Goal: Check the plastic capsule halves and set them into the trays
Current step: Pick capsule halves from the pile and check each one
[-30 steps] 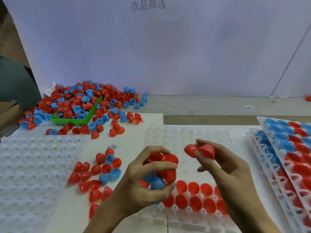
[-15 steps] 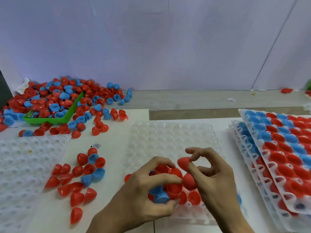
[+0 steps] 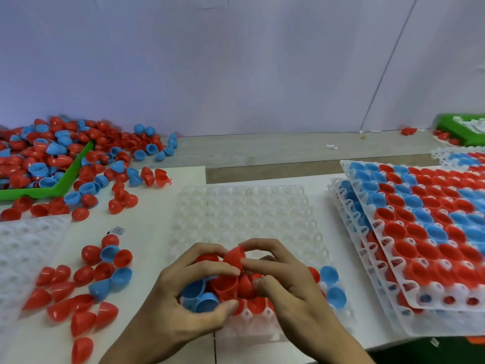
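Both hands are working low at centre, over the near end of the clear tray (image 3: 249, 214). Left hand (image 3: 181, 308) is curling round a clutch of halves (image 3: 210, 292), blue and red, thumb closing under them. Right hand (image 3: 286, 282) is pinching a red half (image 3: 235, 256) at the top of that clutch, its lower fingers curling against more red pieces; which half each finger is touching is hard to make out, since the hands are overlapping.

The hands are hiding most of the tray's near rows. Beside the right hand, two blue halves (image 3: 332, 286) are sitting in cells. The far rows are lying bare and open.

Left: a loose group (image 3: 86, 287) of halves is lying on the white sheet, and a second clear tray (image 3: 23, 253) is being cut off by the frame edge. Far left: a pile (image 3: 86, 153) is spilling around a green bin (image 3: 65, 185), also cut off.

Right: stacked filled trays (image 3: 425, 232) are running out of frame, the top one lying askew. Another green bin (image 3: 462, 127) is showing only a corner, blurred.
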